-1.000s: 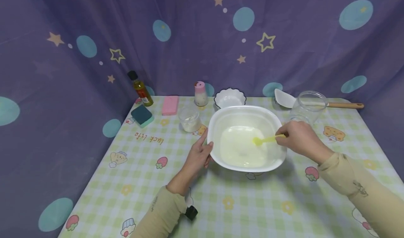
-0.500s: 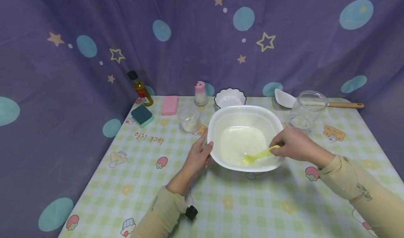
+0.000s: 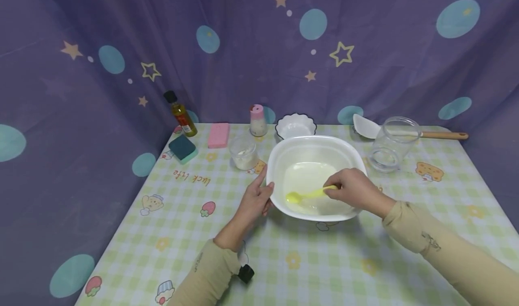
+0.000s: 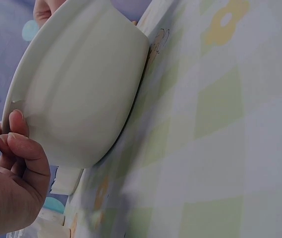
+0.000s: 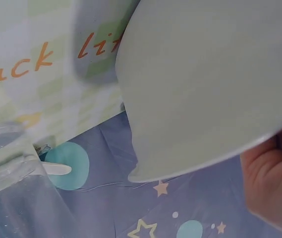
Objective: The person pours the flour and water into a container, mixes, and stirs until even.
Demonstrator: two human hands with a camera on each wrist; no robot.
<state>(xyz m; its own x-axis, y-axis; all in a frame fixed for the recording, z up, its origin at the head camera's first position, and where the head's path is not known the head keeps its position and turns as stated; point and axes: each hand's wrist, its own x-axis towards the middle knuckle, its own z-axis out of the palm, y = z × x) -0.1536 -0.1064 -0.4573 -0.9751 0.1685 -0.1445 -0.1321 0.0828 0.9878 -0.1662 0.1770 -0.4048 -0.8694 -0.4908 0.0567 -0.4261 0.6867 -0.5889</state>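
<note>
A white basin (image 3: 275, 162) with pale cloudy liquid inside stands on the table. My left hand (image 3: 255, 198) grips its left rim, and the left wrist view shows curled fingers (image 4: 29, 148) at that rim. Over the basin's right side, my right hand (image 3: 352, 189) pinches the handle of a small yellow spoon (image 3: 312, 193). The spoon's bowl points left, in the liquid near the front of the basin. From the right wrist, the basin wall (image 5: 205, 89) hides the spoon, and only part of my right hand (image 5: 274, 183) shows beyond the rim.
Behind the basin is a scalloped white bowl (image 3: 296, 126). To the right are a clear jar (image 3: 395, 143) and a wooden-handled spatula (image 3: 442, 135). Leftward stand a cup of white powder (image 3: 244, 155), a pink-topped shaker (image 3: 257, 121), a pink sponge (image 3: 219, 135), a green sponge (image 3: 183, 148) and an oil bottle (image 3: 181, 116).
My right hand has moved left over the basin, carrying the spoon from the right of the liquid to its front left. My left hand and the basin have stayed in place.
</note>
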